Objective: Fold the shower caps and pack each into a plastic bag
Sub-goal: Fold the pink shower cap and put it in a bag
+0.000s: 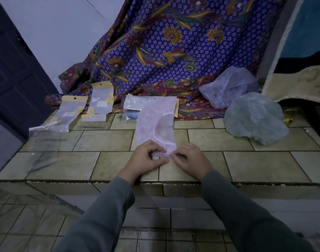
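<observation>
A pink shower cap (155,120), folded into a long flat strip, lies on the tiled ledge (255,164) and stretches away from me. My left hand (146,157) and my right hand (190,157) both pinch its near end, which is curled up off the tiles. Two more shower caps lie unfolded at the right: a pale lilac one (228,86) and a grey-blue one (255,119). Clear plastic bags with yellow headers lie at the left (71,110) (101,102). Another bag (135,104) lies partly under the pink cap's far end.
A purple floral batik cloth (164,48) hangs down behind the ledge. A dark door (15,70) stands at the left, and a piece of furniture with a cream cover (297,84) at the right. The ledge drops in a step (173,190) toward me.
</observation>
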Demonstrator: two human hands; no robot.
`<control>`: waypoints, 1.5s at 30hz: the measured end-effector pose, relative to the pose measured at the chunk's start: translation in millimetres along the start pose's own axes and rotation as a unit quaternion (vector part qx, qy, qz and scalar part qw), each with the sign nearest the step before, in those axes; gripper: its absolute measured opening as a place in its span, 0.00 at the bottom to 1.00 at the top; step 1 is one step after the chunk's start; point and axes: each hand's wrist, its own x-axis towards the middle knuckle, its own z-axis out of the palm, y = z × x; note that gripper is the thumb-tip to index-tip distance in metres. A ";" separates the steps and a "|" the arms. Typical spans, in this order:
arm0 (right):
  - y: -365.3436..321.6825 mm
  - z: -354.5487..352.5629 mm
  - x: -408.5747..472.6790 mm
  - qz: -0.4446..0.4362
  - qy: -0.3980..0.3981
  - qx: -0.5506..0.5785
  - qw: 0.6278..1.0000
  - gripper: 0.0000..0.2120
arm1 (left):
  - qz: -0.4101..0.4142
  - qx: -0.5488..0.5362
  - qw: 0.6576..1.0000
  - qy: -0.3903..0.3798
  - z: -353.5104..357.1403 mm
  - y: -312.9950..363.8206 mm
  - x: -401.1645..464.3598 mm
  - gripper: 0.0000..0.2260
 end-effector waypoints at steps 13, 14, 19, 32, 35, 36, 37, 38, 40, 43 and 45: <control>-0.4 -3.3 1.4 0.074 0.041 -0.020 0.996 0.08 | -0.009 0.034 0.999 0.027 0.0 -2.9 -2.8 0.03; -0.5 -2.7 2.6 0.088 0.043 -0.027 0.995 0.09 | -0.010 0.039 0.999 0.023 -0.7 -4.3 -3.0 0.04; -7.4 -0.5 5.2 0.147 0.063 -0.061 0.985 0.10 | -0.031 0.070 0.997 0.019 -2.3 0.0 2.4 0.03; -10.4 2.1 1.5 -0.014 0.114 -0.190 0.975 0.03 | 0.091 0.207 0.973 -0.042 -15.8 -1.2 3.4 0.08; -8.4 1.1 0.3 -0.032 0.104 -0.204 0.973 0.01 | 0.085 0.169 0.979 -0.074 -26.1 -5.9 1.2 0.08; -7.5 1.1 0.1 -0.029 0.099 -0.207 0.973 0.02 | 0.076 0.157 0.982 -0.078 -28.1 -6.8 0.5 0.09; -7.4 0.6 0.2 -0.026 0.093 -0.210 0.973 0.05 | 0.065 0.146 0.984 -0.078 -29.4 -7.3 -0.1 0.09; -8.0 0.0 0.6 -0.023 0.084 -0.214 0.973 0.09 | 0.053 0.137 0.986 -0.075 -30.3 -7.5 -0.5 0.10; -11.2 -0.9 2.7 -0.021 0.063 -0.230 0.971 0.14 | 0.040 0.128 0.988 -0.070 -31.2 -8.1 -0.1 0.11; -15.1 -0.4 7.8 -0.027 0.045 -0.255 0.966 0.10 | 0.037 0.125 0.989 -0.073 -32.1 -9.2 2.7 0.11; -15.4 1.3 11.0 -0.042 0.042 -0.272 0.960 0.09 | 0.028 0.115 0.990 -0.077 -32.5 -8.9 3.8 0.10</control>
